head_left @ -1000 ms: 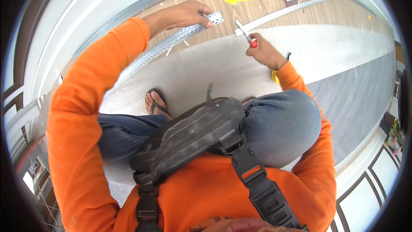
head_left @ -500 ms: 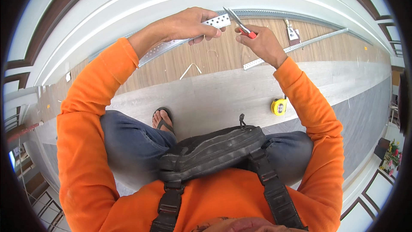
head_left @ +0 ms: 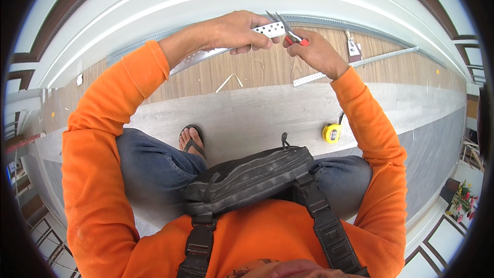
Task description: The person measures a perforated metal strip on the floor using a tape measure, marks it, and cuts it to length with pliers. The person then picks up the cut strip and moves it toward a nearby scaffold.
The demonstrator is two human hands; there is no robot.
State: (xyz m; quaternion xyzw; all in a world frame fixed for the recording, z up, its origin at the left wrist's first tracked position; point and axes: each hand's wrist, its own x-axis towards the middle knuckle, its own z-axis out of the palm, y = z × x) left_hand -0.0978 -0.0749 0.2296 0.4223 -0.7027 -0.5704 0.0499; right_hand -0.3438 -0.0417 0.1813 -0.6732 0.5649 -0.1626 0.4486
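My left hand (head_left: 234,30) is closed around a perforated metal angle strip (head_left: 270,29), its fingers near the strip's right end. The rest of that strip runs down to the left, partly behind my wrist. In my right hand (head_left: 321,54) is a pair of tin snips (head_left: 289,30) with red handles. Their blades are spread and point up and left, at the strip's end. One blade crosses the end; whether the metal lies fully between them I cannot tell.
Another perforated strip (head_left: 370,59) lies on the wood floor, right of my hands, by a putty knife (head_left: 352,46). Long metal profile (head_left: 329,21) rests along the white wall. Nearer are a bent pale scrap (head_left: 230,81) and a yellow tape measure (head_left: 332,133). A black bag (head_left: 252,180) hangs before me.
The snips have moved slightly left and their blades have spread, now overlapping the strip's end. The strip's end has shifted a little right toward them. My view has shifted slightly.
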